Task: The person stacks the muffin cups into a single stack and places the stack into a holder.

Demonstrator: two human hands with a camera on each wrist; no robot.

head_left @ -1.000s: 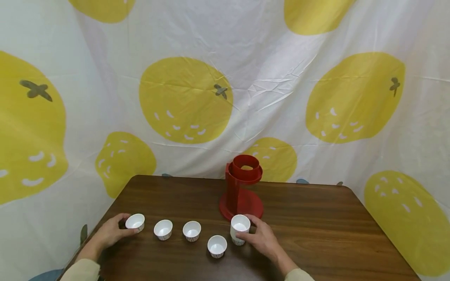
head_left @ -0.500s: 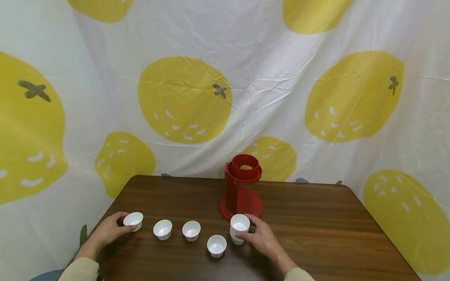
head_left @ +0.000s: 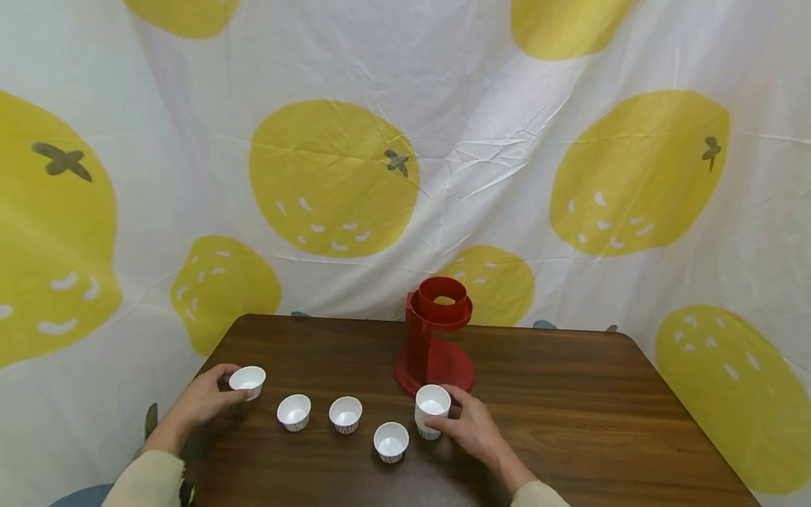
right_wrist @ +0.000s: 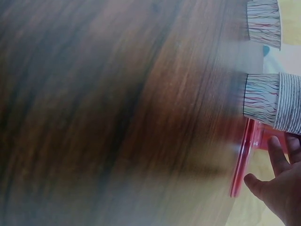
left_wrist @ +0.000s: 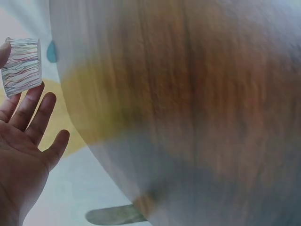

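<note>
My left hand [head_left: 205,399] pinches a small white paper baking cup [head_left: 248,380] between thumb and fingers at the table's left side. The left wrist view shows the cup's side with thin wavy coloured lines [left_wrist: 23,66], and it sits beyond the table surface's outline there. My right hand [head_left: 472,431] has its thumb and fingers around a stack of nested baking cups [head_left: 433,408] standing on the table. Many rims show in the right wrist view's stack [right_wrist: 289,101]. Between the hands stand three single cups, the left one [head_left: 294,412], the middle one [head_left: 345,415] and the right one [head_left: 391,442].
Right behind the stack stands a red holder [head_left: 419,345] with a round base and a ring on top. The brown wooden table [head_left: 570,408] reaches back to a white curtain [head_left: 475,176] printed with yellow lemons.
My left hand has shifted away from me with its cup, first slightly left and then up and right in the head view. The right hand stays at the stack.
</note>
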